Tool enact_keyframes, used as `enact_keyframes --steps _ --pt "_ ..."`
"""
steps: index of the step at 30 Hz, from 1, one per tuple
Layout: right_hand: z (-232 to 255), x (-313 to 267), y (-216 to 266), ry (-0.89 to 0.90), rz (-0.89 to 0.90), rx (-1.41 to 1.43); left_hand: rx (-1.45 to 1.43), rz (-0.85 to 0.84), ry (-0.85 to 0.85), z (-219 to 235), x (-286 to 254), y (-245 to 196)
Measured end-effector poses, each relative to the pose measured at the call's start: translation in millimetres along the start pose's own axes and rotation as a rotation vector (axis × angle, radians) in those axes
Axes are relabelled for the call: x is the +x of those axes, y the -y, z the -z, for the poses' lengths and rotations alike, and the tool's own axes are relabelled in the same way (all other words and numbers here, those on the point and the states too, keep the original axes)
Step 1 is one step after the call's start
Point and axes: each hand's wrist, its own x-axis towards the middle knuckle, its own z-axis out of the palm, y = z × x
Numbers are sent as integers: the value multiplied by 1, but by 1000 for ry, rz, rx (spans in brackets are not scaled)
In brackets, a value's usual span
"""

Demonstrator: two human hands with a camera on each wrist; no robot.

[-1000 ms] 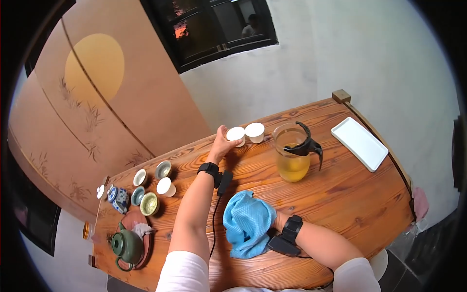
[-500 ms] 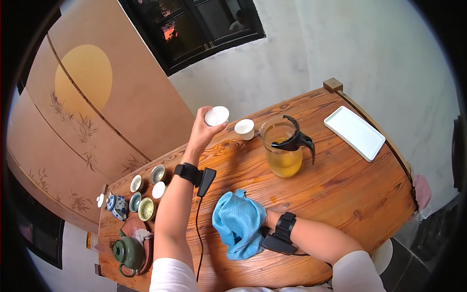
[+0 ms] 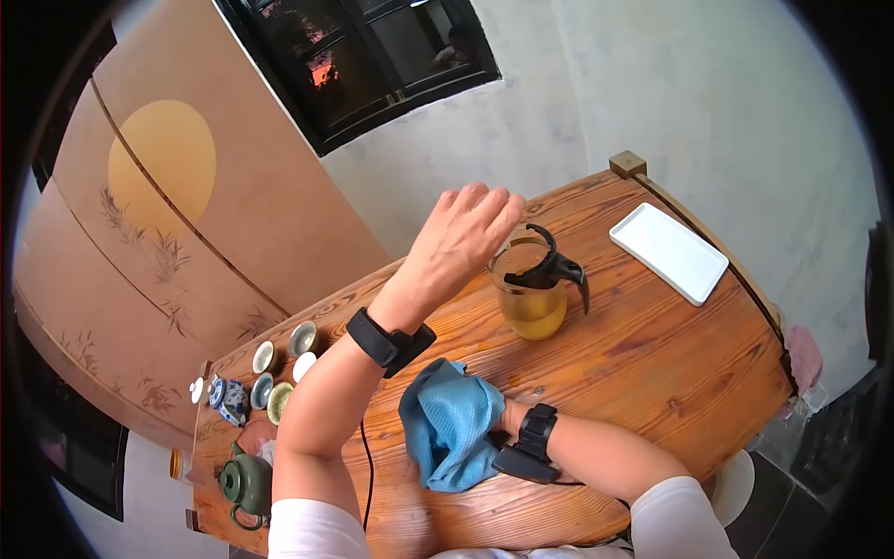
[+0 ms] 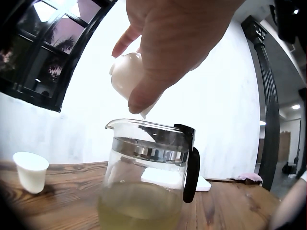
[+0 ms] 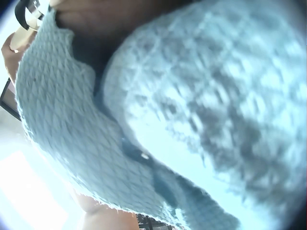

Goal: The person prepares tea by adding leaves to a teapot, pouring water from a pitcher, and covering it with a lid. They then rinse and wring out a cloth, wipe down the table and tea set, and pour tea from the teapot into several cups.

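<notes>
My left hand [image 3: 456, 238] is raised over the glass pitcher [image 3: 533, 312], which has a black handle and holds yellowish liquid. In the left wrist view that hand grips a small white cup [image 4: 127, 76] between thumb and fingers, tipped above the pitcher's mouth, with a drop at its lower edge. The head view hides this cup behind the hand. A blue cloth [image 3: 452, 415] lies bunched around my right hand [image 3: 508, 419]; its fingers are largely hidden in the folds, and the right wrist view shows the cloth [image 5: 206, 96] wrapped close about it.
Another white cup [image 4: 31, 172] stands left of the pitcher. A white tray [image 3: 670, 253] lies at the table's right side. At the left are small cups [image 3: 303, 340], a blue-and-white teapot [image 3: 228, 401] and a green teapot [image 3: 244, 480]. A cable runs from the left wrist.
My left hand has lifted a white cup from the table's far edge, carried it right and tipped it over the pitcher. My right hand stays with the cloth.
</notes>
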Motion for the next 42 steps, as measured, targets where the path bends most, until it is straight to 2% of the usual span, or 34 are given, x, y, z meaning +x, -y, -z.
enact_keyframes --steps 2,5,7,8,9,10,12,14,15,16,18,19,21,24,25,26,28,29,30,32,33,36,37,38,40,41,42 --pt "0 2 -3 18 -14 36 29 -16 -9 -1 -2 -1" --pt "17 6 -17 -102 146 -115 45 5 -28 1 -10 -1" --pt "26 7 -20 -176 253 -222 -329 253 -199 1 -25 0" --pt "31 7 -22 -211 309 -276 -322 259 -203 2 -36 0" --pt "5 -6 7 -339 418 -871 -413 368 -246 5 -51 0" --pt "10 0 9 -245 376 -397 -503 480 -288 8 -68 -1" --pt "-8 -13 32 -396 467 -957 -456 516 -287 10 -104 -9" --pt "-38 -20 58 -457 401 -1033 -431 491 -137 10 -141 -23" --pt "-31 -16 53 -426 467 -1052 -405 472 -60 10 -154 -34" --pt "15 -12 22 -378 464 -959 -380 453 15 8 -162 -45" --pt "-9 0 39 -283 789 -1794 -377 400 49 10 -170 -65" --pt "-6 3 33 -267 784 -1798 -396 429 50 13 -171 -75" --pt "1 8 16 -531 400 -1654 -460 450 21 11 -172 -88" --pt "0 0 12 -558 406 -1568 -625 533 24 17 -179 -93" --pt "-3 -1 12 -564 603 -1594 -701 558 -41 20 -183 -92" --pt "-4 -3 15 -559 600 -1598 -701 561 -46 22 -189 -89" --pt "-15 -7 26 -489 568 -1657 -1165 821 -102 26 -202 -87" --pt "-28 -10 30 -434 571 -1302 -1378 963 -208 18 -212 -89" --pt "-28 -9 28 -429 568 -1300 -1376 970 -210 16 -217 -87" --pt "-27 -10 26 -250 427 -1169 -1924 1207 13 15 -224 -85" --pt "-43 -10 26 -171 218 -246 -2084 1237 -28 16 -219 -93" --pt "-38 -6 19 -161 211 -330 -2176 1158 -41 15 -224 -93" --pt "-41 -6 20 -218 227 -538 -2175 1144 -9 14 -226 -93" --pt "-44 -8 25 -219 223 -538 -2179 1145 -12 14 -226 -93" --pt "-58 -9 41 -316 473 -1684 -2069 1045 -39 15 -226 -92" --pt "-59 -9 41 -368 447 -1764 -2070 1047 -41 17 -224 -93" --pt "-53 -8 35 -365 444 -1763 -1671 958 -68 19 -220 -95"
